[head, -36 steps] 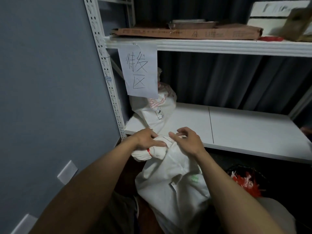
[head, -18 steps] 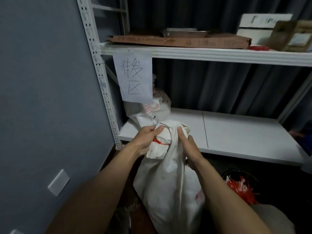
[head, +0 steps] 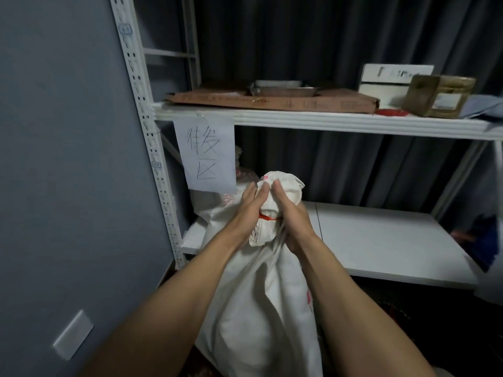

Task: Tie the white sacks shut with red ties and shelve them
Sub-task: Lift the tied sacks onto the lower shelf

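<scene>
Gripping the neck of a white sack (head: 261,308), both hands work together in front of the shelving unit (head: 141,110). Left hand (head: 249,210) wraps the neck from the left side, fingers pressed up onto the bunched top; right hand (head: 290,213) clasps it from the right, w/ fingers curled round the cloth. Each hand's grip is tight on the gathered fabric, no gap btwn palms and cloth. Red tie (head: 268,217) cinches the neck just below the puffed-out top, visible btwn the two hands. Sack hangs from the hands, its body drooping down btwn the forearms; top is about level w/ the lower shelf (head: 381,248), in front of the shelf's left end. Can't tell if any part of the sack rests on the shelf edge.

Second white sack (head: 217,208) w/ red print sits on the lower shelf at far left, behind the left hand, partly hidden by a handwritten paper sign (head: 205,156) hanging from the upper shelf (head: 326,122). On the upper shelf: flat brown cardboard box (head: 272,100) w/ a metal tray (head: 283,88) on top, a white box (head: 392,80) and a small brownish carton (head: 438,96) to the right. Dark curtain (head: 340,50) behind the shelves; grey wall (head: 60,159) on the left.
</scene>
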